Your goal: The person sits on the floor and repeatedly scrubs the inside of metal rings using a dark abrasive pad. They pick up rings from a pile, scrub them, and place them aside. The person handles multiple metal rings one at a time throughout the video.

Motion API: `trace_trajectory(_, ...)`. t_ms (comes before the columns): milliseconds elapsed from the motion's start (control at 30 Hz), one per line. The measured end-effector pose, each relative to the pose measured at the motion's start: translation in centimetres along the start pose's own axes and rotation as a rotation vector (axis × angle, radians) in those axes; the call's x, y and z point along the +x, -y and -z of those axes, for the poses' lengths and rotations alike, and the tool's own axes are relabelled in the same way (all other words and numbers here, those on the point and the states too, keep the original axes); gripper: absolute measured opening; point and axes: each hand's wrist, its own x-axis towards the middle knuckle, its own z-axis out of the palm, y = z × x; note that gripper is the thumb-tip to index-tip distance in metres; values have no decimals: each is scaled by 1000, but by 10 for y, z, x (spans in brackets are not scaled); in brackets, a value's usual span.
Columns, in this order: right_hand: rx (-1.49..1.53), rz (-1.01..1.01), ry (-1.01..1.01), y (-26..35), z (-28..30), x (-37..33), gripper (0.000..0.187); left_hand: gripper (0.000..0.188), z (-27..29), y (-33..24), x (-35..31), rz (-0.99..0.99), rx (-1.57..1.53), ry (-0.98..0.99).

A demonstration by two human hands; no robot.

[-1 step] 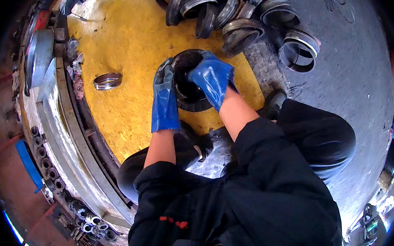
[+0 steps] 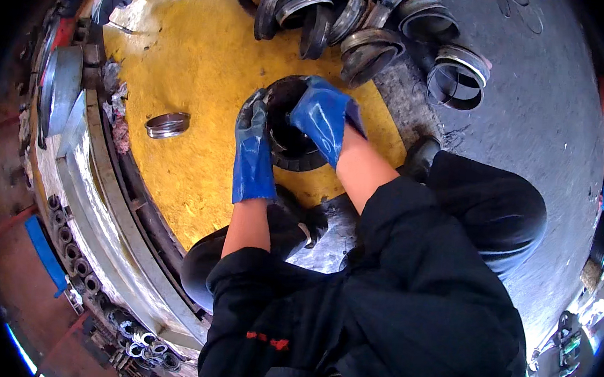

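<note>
A thick, dark, greasy metal ring (image 2: 300, 164) lies on the yellow floor sheet (image 2: 215, 77) in front of me, its hollow facing up. My left hand (image 2: 252, 143), in a blue rubber glove, holds the ring's left rim with the fingers curled along it. Over the right side of the opening bends my right hand (image 2: 323, 120), gloved in the same blue. Its fingers are drawn together and point into the hollow; whatever they pinch is hidden. A smaller shiny metal ring (image 2: 167, 125) rests on the sheet to the left.
Worn metal rings (image 2: 308, 7) are heaped at the far side, and one wide ring (image 2: 458, 80) stands apart on the grey floor. A metal rail (image 2: 115, 203) curves along the left, with small rings (image 2: 72, 251) lined up beyond it. My bent knees flank the work.
My right hand has shifted very slightly at the opening of the dark ring. The left hand keeps its place on the rim.
</note>
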Motion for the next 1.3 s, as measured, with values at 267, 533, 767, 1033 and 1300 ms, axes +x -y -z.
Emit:
trace_trajectory(267,-1311,146,-242,-34,-48,-36,35,33,34,31,8,84,-179,5)
trace_trajectory(533,-2050,692,413,-47,41,-44,42,31,19,-15,-14,96,-149,-114)
trace_trajectory(767,-2410,896,358,4,17,-36,44,35,28,-7,-11,329,-263,-86)
trace_trajectory(1033,-2157,1272,538,-9,-26,12,50,38,70,52,25,123,624,91)
trace_trajectory(1300,-2466,1036,-193,17,44,25,38,39,47,60,11,574,-478,-208)
